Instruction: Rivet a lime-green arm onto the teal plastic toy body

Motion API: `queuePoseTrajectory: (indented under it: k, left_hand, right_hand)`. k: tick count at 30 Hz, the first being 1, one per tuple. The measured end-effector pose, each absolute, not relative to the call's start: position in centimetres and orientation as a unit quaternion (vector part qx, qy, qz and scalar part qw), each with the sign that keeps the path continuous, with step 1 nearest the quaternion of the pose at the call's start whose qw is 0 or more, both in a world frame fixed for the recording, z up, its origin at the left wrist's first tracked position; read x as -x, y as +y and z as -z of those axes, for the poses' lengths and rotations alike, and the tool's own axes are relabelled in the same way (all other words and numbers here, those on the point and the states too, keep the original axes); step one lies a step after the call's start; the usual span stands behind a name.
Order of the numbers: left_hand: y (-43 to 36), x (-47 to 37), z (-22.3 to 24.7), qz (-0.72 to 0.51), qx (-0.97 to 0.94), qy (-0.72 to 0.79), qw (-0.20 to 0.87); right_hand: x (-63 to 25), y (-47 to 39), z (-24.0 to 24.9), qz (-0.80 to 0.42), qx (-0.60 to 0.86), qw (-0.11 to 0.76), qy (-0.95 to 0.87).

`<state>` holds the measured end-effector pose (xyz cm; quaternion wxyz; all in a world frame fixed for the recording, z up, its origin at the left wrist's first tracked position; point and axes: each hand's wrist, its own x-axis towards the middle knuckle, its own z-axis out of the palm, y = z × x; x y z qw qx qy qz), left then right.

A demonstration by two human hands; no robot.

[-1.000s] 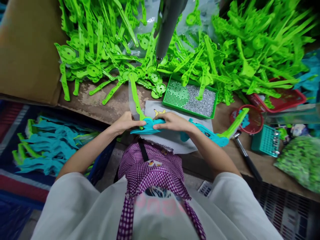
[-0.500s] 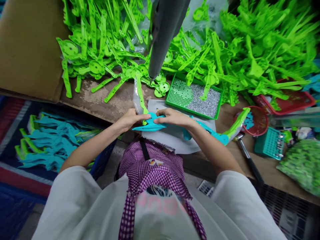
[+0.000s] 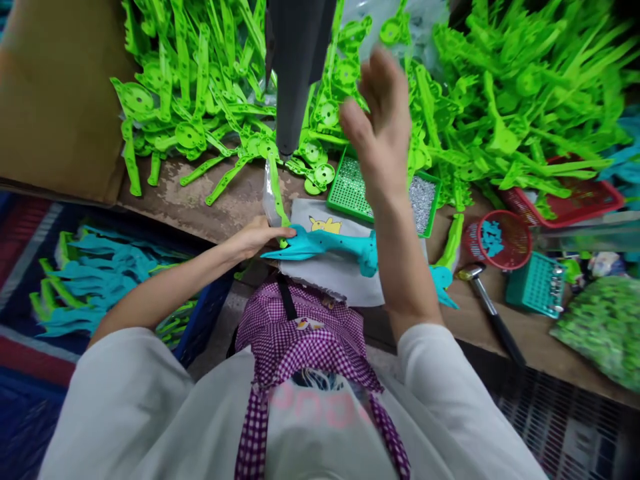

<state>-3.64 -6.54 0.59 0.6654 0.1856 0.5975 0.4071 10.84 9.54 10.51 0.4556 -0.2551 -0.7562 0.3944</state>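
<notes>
Head view: the left hand [image 3: 255,237] pinches the near end of a teal part [image 3: 325,245] lying on a white cloth [image 3: 330,277] at the bench edge; the right hand [image 3: 377,127] is raised, blurred, fingers spread and empty, over the green tray [image 3: 350,193] of screws; a grey tool [image 3: 295,67] hangs above; green parts [image 3: 200,100] are heaped behind.

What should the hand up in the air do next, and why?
Probably grip the gray hanging tool. The right hand is raised, open and empty beside it, while the left hand pins the teal toy part on the white cloth, roughly below the tool's tip.
</notes>
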Motion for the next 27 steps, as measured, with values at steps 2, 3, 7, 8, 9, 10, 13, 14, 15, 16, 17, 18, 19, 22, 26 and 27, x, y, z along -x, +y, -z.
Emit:
queuePoseTrajectory:
  k: [2, 3, 7, 8, 9, 10, 13, 14, 15, 16, 17, 18, 19, 22, 26, 27]
  left_hand:
    - [-6.5, 3.7, -0.6, -0.401, -0.169, 0.608, 0.664]
    - [-6.5, 3.7, -0.6, -0.401, -0.164, 0.611, 0.662]
    - [-6.4, 3.7, -0.6, -0.404, -0.162, 0.610, 0.662]
    - [-6.4, 3.7, -0.6, -0.404, -0.162, 0.611, 0.661]
    - [-6.4, 3.7, -0.6, -0.405, -0.162, 0.613, 0.659]
    - [-6.3, 3.7, -0.5, -0.405, -0.161, 0.614, 0.658]
    - [-6.1, 3.7, -0.3, -0.407, -0.159, 0.619, 0.653]
    - [-6.0, 3.7, -0.3, -0.408, -0.161, 0.621, 0.650]
    - [-6.0, 3.7, -0.2, -0.410, -0.166, 0.623, 0.646]
    - [-6.0, 3.7, -0.1, -0.412, -0.172, 0.624, 0.641]
    - [-6.1, 3.7, 0.0, -0.413, -0.181, 0.627, 0.635]
    - [-6.1, 3.7, 0.0, -0.412, -0.189, 0.630, 0.630]
    - [-6.1, 3.7, 0.1, -0.411, -0.198, 0.635, 0.623]
    - [-6.2, 3.7, 0.1, -0.404, -0.214, 0.647, 0.611]
    - [-6.0, 3.6, 0.0, -0.398, -0.217, 0.652, 0.608]
    - [-6.0, 3.6, 0.0, -0.397, -0.218, 0.654, 0.605]
  right_hand:
    - [-7.3, 10.5, -11.8, -0.385, 0.244, 0.421, -0.784]
    - [-5.9, 10.8, -12.1, -0.385, 0.251, 0.382, -0.802]
    - [-5.9, 11.0, -12.0, -0.384, 0.301, 0.381, -0.785]
    - [-7.1, 11.1, -11.7, -0.390, 0.316, 0.415, -0.758]
    - [-8.6, 11.3, -11.4, -0.404, 0.333, 0.443, -0.728]
    - [-10.0, 11.5, -11.1, -0.421, 0.350, 0.462, -0.698]
    - [-13.3, 12.8, -9.7, -0.444, 0.413, 0.452, -0.654]
    - [-13.9, 13.3, -9.1, -0.434, 0.434, 0.441, -0.654]
    - [-14.3, 13.7, -8.4, -0.421, 0.453, 0.429, -0.658]
    - [-14.4, 14.1, -7.5, -0.404, 0.472, 0.421, -0.661]
    - [-14.5, 14.4, -6.7, -0.388, 0.487, 0.415, -0.664]
    - [-14.5, 14.6, -5.9, -0.372, 0.500, 0.412, -0.665]
    - [-14.5, 14.8, -5.2, -0.358, 0.510, 0.410, -0.666]
    - [-14.7, 15.2, -3.5, -0.329, 0.523, 0.407, -0.672]
    - [-15.2, 15.3, -2.8, -0.329, 0.535, 0.418, -0.656]
    - [-15.2, 15.3, -2.8, -0.336, 0.533, 0.431, -0.646]
